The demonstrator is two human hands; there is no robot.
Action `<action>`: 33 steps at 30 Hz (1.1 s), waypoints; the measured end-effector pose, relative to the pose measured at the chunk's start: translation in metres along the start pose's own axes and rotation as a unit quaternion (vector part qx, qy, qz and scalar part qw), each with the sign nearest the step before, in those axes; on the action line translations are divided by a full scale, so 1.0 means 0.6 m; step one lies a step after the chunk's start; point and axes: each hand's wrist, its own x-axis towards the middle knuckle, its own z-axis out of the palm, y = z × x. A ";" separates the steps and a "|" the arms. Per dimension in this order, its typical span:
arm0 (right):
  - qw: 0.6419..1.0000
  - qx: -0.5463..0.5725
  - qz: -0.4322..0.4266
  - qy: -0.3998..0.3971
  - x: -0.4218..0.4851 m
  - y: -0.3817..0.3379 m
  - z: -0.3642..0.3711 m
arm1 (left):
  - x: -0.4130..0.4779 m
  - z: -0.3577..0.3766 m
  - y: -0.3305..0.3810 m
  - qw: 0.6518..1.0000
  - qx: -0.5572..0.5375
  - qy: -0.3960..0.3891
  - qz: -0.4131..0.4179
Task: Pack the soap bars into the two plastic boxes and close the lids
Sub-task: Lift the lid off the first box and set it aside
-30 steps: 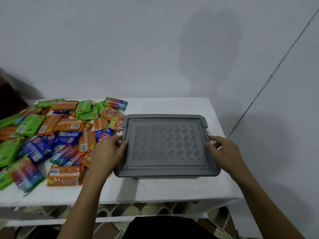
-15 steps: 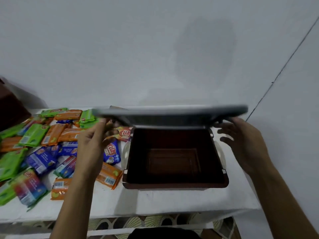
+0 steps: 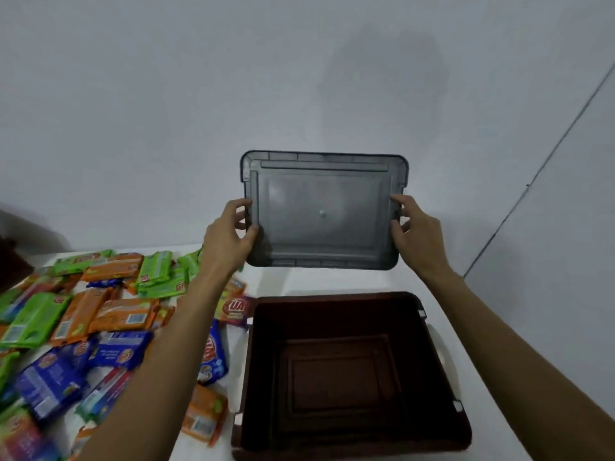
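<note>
Two lid (image 3: 322, 212) edges clamped: L grip (image 3: 229, 237), R grip (image 3: 414, 229); held clear of open box (image 3: 332, 299).

Plain indoor room, likely a home or a small storeroom; can't pin it down further. Evidence: bare pale painted walls (image 3: 166, 94) meeting at a corner seam (image 3: 549, 154), a faint dark stain (image 3: 382, 78) on the wall, one white table (image 3: 299, 281) pushed against it, and a loose heap of retail-wrapped soap bars (image 3: 116, 314) spread on top. Dim, flat light.
</note>
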 end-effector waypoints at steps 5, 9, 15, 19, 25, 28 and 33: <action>0.997 -0.037 0.024 -0.059 0.077 0.075 0.066 | 0.077 0.088 -0.031 0.994 -0.002 -0.095 -0.047; 0.988 -0.006 0.066 -0.142 0.108 0.124 0.107 | 0.103 0.144 -0.058 0.986 0.005 -0.154 -0.071; 0.975 0.036 0.110 -0.191 0.117 0.157 0.132 | 0.126 0.175 -0.079 0.985 0.008 -0.154 -0.081; 0.969 0.050 0.127 -0.207 0.106 0.146 0.114 | 0.109 0.156 -0.088 0.988 0.021 -0.136 -0.067; 0.961 0.074 0.146 -0.224 0.003 0.083 0.051 | -0.009 0.082 -0.086 0.981 -0.007 -0.173 -0.087; 0.950 0.100 0.138 -0.260 -0.071 0.051 0.011 | -0.103 0.046 -0.074 0.982 -0.046 -0.159 -0.096; 0.958 0.078 0.091 -0.261 -0.172 0.039 -0.024 | -0.221 0.029 -0.048 0.983 -0.081 -0.123 -0.106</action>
